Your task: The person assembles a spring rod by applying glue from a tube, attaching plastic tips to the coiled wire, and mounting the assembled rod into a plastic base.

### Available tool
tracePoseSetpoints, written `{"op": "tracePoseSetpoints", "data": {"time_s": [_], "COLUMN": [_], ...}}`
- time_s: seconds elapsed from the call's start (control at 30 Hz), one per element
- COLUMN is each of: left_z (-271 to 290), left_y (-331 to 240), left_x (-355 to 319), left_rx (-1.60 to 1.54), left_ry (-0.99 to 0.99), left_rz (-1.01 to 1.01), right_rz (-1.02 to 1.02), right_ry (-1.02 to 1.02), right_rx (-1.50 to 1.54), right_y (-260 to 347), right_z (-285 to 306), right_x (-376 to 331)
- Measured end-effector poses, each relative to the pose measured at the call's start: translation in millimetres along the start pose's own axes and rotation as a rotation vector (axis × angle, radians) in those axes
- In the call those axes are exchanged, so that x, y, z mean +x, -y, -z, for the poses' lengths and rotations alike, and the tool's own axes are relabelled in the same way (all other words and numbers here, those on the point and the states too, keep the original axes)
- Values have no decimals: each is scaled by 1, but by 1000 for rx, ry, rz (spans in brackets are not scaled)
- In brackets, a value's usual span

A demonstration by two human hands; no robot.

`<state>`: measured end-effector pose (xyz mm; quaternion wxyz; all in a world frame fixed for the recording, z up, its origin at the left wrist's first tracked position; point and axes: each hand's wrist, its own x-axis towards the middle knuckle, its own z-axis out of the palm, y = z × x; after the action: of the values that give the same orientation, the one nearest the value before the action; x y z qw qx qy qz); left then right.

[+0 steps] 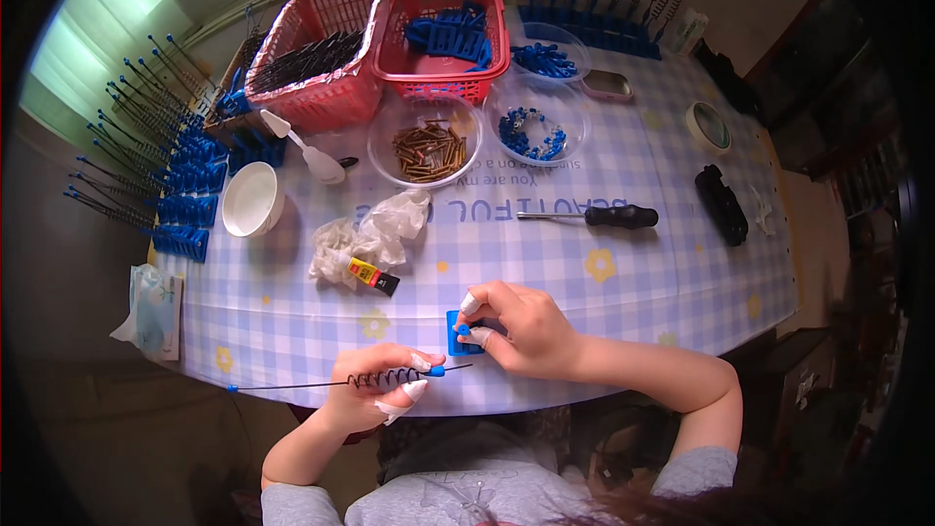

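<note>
Spring rod (390,377) is up front in my left hand (355,404), thumb and fingers closed around the black coil, bare end poking past its blue collar (436,371) toward the right hand (531,331). That one's curled in, nearly closed, fingers on a blue base (453,339) near the worktop's (545,273) front edge. Small blue knob (464,329) shows between the fingertips; can't tell from over here if it's separate. My worry: coil looks springy, so squeezing off-centre could swing that end into the other fingers. White wraps (416,391) probably dull the feel too, so the base might slip. Further out, a glue tube (373,276) touches crumpled tissue (390,229); any leak would likely stick them together. Screwdriver (623,216) lies well apart, might roll if bumped.
</note>
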<state>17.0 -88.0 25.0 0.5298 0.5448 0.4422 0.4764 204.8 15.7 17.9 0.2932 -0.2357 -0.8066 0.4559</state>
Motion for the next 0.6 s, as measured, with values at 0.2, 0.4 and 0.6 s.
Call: {"op": "tracePoseSetpoints", "data": {"time_s": [0.2,0.4,0.6], "left_z": [4,14,15], "left_y": [0,-5,-16], "left_x": [-8,-5,3], "left_rx": [-302,-423,-438], "left_ry": [-188,-241,-170], "left_rz": [21,12,119], "right_rz": [-368,-553,-615], "right_ry": [176,366,442], "right_rx": [520,924,922], "right_y": [14,15,20], "right_z": [10,14,15], "right_x": [2,0,1]}}
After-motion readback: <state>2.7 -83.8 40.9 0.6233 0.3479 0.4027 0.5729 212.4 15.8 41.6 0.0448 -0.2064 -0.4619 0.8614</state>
